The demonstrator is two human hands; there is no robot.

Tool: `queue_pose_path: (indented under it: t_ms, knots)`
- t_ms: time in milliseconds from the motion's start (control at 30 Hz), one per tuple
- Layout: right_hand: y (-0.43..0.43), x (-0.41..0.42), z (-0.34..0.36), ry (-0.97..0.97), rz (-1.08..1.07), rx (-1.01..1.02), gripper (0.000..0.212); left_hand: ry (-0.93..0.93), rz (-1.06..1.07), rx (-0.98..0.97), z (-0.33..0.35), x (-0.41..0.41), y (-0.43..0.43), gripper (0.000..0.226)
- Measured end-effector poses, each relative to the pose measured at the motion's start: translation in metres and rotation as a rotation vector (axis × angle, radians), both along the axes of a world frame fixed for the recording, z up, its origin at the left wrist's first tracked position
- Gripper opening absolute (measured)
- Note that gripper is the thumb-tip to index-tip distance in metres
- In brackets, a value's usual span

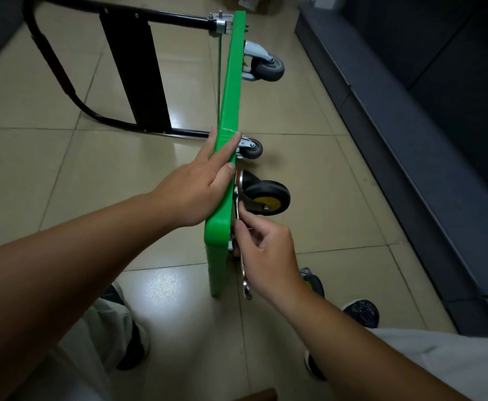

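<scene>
A green platform trolley (231,91) stands on its side edge on the tiled floor, wheels pointing right. My left hand (199,189) lies along its upper edge with straight fingers, steadying it. My right hand (266,256) pinches a silver wrench (245,280) held against the underside of the deck. The wrench's upper end sits at the mounting plate of a black caster with a yellow hub (266,198). Two grey casters (251,147) (267,66) are fixed farther along the deck.
The trolley's black folding handle (133,68) lies flat on the floor to the left. A dark grey sofa (425,111) runs along the right side. My shoes (361,312) and grey trouser legs are at the bottom, with beige floor tiles (63,157) all round.
</scene>
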State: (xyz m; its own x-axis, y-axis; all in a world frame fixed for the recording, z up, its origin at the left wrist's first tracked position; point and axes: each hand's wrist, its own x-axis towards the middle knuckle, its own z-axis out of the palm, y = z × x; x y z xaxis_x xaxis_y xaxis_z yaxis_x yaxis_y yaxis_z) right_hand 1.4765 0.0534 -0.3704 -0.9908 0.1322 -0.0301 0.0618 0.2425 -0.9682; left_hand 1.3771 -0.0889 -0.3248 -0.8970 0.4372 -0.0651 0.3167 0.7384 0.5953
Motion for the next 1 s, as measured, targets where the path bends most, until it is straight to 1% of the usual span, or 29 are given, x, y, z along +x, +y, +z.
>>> queue_pose_path:
  t_ms: [100, 133, 233, 300, 367, 400, 433, 500, 567, 633, 667, 767, 867, 1000]
  knots:
    - [0.006, -0.009, 0.032, -0.206, 0.064, -0.126, 0.018, -0.005, -0.01, -0.003, 0.002, 0.001, -0.002, 0.065]
    - [0.007, -0.015, 0.043, -0.285, 0.061, -0.174, 0.018, -0.009, -0.012, -0.003, 0.002, 0.001, -0.003, 0.067]
    - [0.01, -0.032, 0.071, -0.468, 0.06, -0.28, 0.019, -0.007, -0.016, -0.003, 0.002, -0.001, -0.002, 0.064]
    - [0.011, -0.035, 0.08, -0.517, 0.102, -0.326, 0.013, -0.006, -0.018, -0.014, 0.003, -0.002, -0.002, 0.057]
    - [0.018, -0.03, 0.084, -0.528, 0.1, -0.382, 0.011, 0.002, -0.017, -0.029, 0.005, -0.003, -0.002, 0.055]
    - [0.024, -0.025, 0.083, -0.507, 0.082, -0.376, 0.013, 0.011, -0.022, -0.037, 0.007, -0.003, -0.002, 0.055]
    - [0.029, -0.018, 0.082, -0.446, 0.054, -0.326, 0.014, 0.018, -0.028, -0.041, 0.008, -0.002, -0.002, 0.056]
    - [0.041, -0.002, 0.066, -0.222, 0.023, -0.134, 0.016, 0.019, -0.033, -0.042, 0.008, -0.001, -0.003, 0.056]
    - [0.052, 0.006, 0.036, 0.016, -0.011, 0.054, 0.03, 0.016, -0.031, -0.027, 0.007, -0.001, -0.004, 0.055]
    - [0.06, 0.003, 0.0, 0.184, 0.005, 0.173, 0.039, 0.02, -0.033, -0.013, 0.006, -0.001, -0.004, 0.055]
    - [0.059, 0.0, -0.015, 0.252, 0.019, 0.211, 0.04, 0.026, -0.035, -0.012, 0.005, -0.001, -0.005, 0.056]
    - [0.047, -0.014, -0.045, 0.378, 0.01, 0.224, 0.04, 0.038, -0.034, 0.002, 0.003, -0.002, -0.006, 0.064]
    - [0.029, -0.025, -0.06, 0.468, -0.009, 0.175, 0.04, 0.063, -0.043, 0.039, -0.001, -0.004, -0.008, 0.061]
    - [0.016, -0.037, -0.066, 0.536, -0.052, 0.078, 0.042, 0.067, -0.047, 0.076, -0.005, -0.006, -0.012, 0.058]
